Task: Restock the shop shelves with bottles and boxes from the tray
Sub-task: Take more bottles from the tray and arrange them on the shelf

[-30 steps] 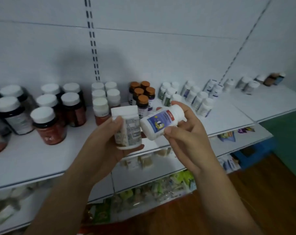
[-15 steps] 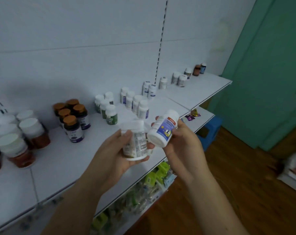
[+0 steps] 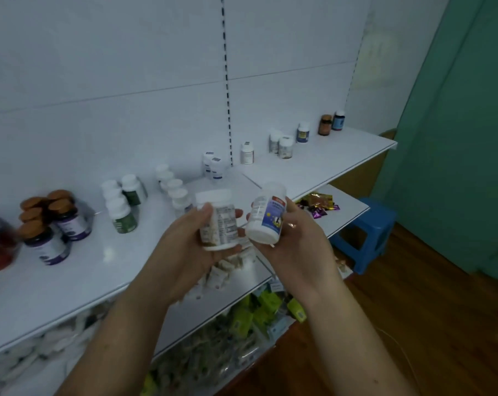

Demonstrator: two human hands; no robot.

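The left hand [image 3: 202,247] curls fingers and thumb round an upright white bottle with a printed text label [image 3: 217,221], held before the front edge of the top shelf [image 3: 99,267]. Just beside it, also before that shelf, the right hand [image 3: 293,241] grips a tilted blue-labelled white bottle [image 3: 266,217]. Brown-capped bottles [image 3: 56,221] stand toward the shelf's left end; a blue stool [image 3: 364,227] sits below its right end.

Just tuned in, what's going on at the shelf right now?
A person stands at the white shelf with a bottle in each hand. The left hand grips a white bottle with a printed label; the right hand grips a tilted white bottle with a blue label. Neither is set down yet. Other bottles already stand grouped on the shelf.
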